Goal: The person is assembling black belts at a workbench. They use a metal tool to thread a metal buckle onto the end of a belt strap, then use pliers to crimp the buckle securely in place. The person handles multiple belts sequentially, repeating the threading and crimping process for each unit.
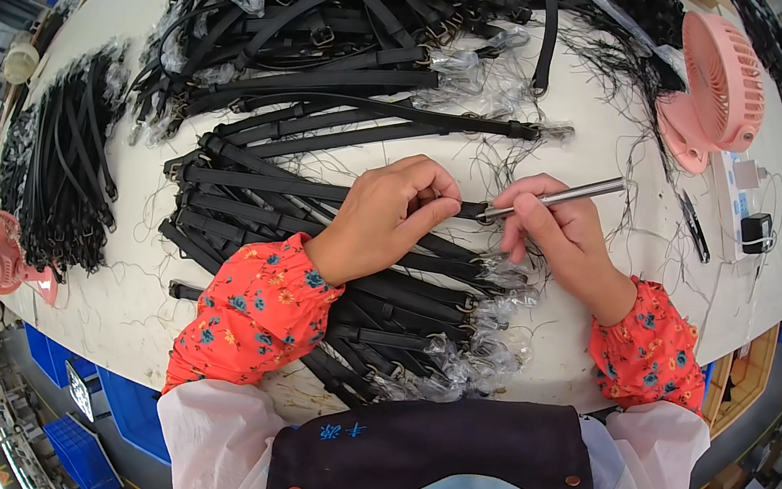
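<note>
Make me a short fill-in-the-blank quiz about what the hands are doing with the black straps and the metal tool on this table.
1. The right hand holds a slim ____ tool of metal.
2. The left hand pinches a ____ strap.
3. The two small fans on the white table are ____.
4. Both wrists wear ____ sleeve covers with a flower print.

Missing words: silver; black; pink; red

- Straps: black.
- Sleeve covers: red-orange, blue-and-white floral print.
- Table fan, far right: pink.
- Tool: silver.
- Table: white.
</note>
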`<state>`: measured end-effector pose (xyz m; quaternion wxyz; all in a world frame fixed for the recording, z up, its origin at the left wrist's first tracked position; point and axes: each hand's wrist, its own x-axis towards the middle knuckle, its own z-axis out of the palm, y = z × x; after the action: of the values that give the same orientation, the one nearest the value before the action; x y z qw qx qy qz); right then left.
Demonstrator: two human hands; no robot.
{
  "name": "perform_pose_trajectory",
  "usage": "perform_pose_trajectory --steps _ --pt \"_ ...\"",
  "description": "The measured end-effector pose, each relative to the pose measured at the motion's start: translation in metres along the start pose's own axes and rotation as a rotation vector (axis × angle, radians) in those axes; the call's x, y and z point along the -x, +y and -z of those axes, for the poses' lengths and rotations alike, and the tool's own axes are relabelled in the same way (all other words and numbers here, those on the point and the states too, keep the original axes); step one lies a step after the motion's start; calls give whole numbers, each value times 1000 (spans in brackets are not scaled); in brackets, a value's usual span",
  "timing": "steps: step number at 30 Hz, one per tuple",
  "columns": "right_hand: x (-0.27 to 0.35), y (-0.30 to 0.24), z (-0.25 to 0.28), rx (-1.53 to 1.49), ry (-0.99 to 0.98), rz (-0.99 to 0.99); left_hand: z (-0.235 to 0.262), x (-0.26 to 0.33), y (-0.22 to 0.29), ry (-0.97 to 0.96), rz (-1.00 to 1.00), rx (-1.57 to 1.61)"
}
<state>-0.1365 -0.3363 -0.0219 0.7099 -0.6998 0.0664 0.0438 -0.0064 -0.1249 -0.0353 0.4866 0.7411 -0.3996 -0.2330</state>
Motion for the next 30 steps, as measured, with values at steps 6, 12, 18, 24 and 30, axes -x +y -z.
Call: perform_pose_trajectory --steps 6,12,18,24,30 --pt "-2 2 -2 31 7 -16 0 0 -2 -12 6 23" --pt "-4 4 -1 51 7 -17 0 1 -3 -21 18 45" --pt "-3 1 -2 50 13 -30 2 1 -1 -38 30 48" --pt "-4 2 -1 56 9 -27 2 1 -1 -40 37 61" --pt "-4 3 -1 67 1 9 2 1 -3 -51 56 83"
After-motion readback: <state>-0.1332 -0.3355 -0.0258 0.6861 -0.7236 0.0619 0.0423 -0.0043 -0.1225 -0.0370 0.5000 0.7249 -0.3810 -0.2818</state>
